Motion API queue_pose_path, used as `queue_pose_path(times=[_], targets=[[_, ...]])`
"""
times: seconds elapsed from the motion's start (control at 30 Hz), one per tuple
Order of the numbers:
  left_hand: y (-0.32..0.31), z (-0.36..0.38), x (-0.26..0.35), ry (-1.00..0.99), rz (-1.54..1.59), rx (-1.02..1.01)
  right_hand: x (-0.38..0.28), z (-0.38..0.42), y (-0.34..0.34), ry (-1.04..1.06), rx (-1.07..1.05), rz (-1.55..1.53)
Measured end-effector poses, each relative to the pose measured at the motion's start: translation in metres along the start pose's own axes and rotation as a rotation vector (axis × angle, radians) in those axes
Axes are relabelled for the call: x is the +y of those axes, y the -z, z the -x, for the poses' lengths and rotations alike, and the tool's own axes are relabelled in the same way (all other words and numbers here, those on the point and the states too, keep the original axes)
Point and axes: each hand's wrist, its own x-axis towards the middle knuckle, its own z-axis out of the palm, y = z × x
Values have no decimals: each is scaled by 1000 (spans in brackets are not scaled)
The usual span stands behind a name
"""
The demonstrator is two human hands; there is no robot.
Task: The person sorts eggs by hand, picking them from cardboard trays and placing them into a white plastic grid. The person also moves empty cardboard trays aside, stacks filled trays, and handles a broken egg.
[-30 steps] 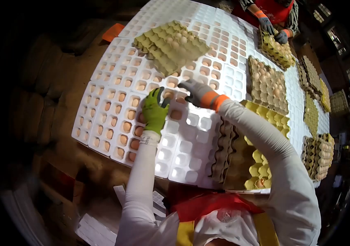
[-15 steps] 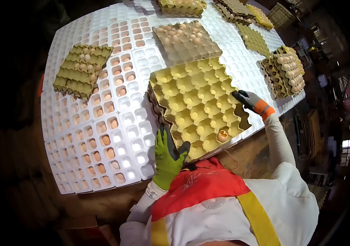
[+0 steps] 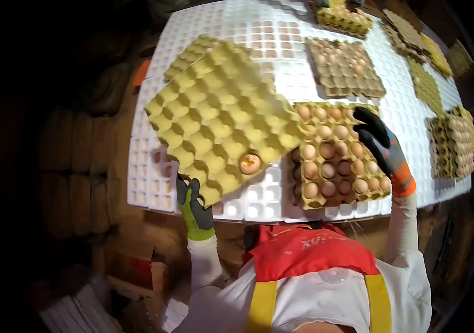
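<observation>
My left hand [image 3: 194, 210], in a green and grey glove, grips the near left corner of a yellow egg tray [image 3: 214, 122]. The tray is lifted and tilted at the left, with one broken egg [image 3: 249, 163] lying in a cup near its right corner; its other cups hold nothing. To the right, a stack topped by a tray of brown eggs [image 3: 328, 170] lies uncovered. My right hand [image 3: 380, 143], gloved in grey with an orange cuff, is over that tray's right edge, fingers curved and apart, holding nothing I can see.
White plastic trays with square cups [image 3: 264, 202] cover the table, some cups holding eggs. Another egg tray [image 3: 345, 66] stands behind, partly filled. A tall stack of egg trays [image 3: 452, 141] is at the right. Gloved hands of another person [image 3: 353, 4] show at the top edge.
The yellow tray has been lifted off the stack and swung left in my left hand, uncovering the eggs. My right hand has let go of it. The view has shifted.
</observation>
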Motion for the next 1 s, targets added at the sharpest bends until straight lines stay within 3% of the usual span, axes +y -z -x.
queue_pose_path(times=[0.07, 0.13, 0.2, 0.27, 0.33, 0.37, 0.43, 0.5, 0.57, 0.6, 0.63, 0.67, 0.73, 0.77, 0.83, 0.9, 1.0], targets=[[50, -13, -6, -73, 21, 142, 15, 6, 0, -30, 3, -22], [102, -27, -31, -187, -165, 280, 23, 15, -1, -54, 9, -29], [111, -47, -38, -205, 34, 421, 29, 23, -5, -58, 37, -37], [154, -67, -77, -257, -138, 557, 40, 30, -4, -70, 72, -31], [175, -80, -91, -167, -82, 630, 52, 38, -3, -48, 134, -21], [175, -86, -92, -35, 98, 641, 51, 45, -2, -48, 169, 30], [199, -87, -103, -33, -50, 510, 42, 63, -4, -11, 223, 60], [165, -70, -71, -128, -939, 753, 41, 82, -5, -20, 268, 134], [108, -48, -37, -339, -1750, 1002, 38, 101, -5, -16, 149, 404], [109, -51, -44, -610, -1564, 804, 43, 105, -13, 86, 147, 502], [62, -46, -45, -525, -822, 469, 46, 106, -23, 187, 143, 596], [19, -29, -40, -349, -674, 194, 43, 103, -32, 202, 90, 696], [-57, 3, -34, -374, -740, -426, 41, 91, -58, 250, 31, 936], [-88, 17, -28, -466, -954, -647, 37, 87, -68, 236, -19, 1079], [-133, 38, -24, -649, -1138, -904, 41, 81, -67, 285, -20, 1004], [-150, 56, -32, -591, -1343, -987, 48, 78, -62, 296, 12, 830], [-152, 77, -56, -602, -1457, -870, 65, 90, -36, 230, 43, 363]])
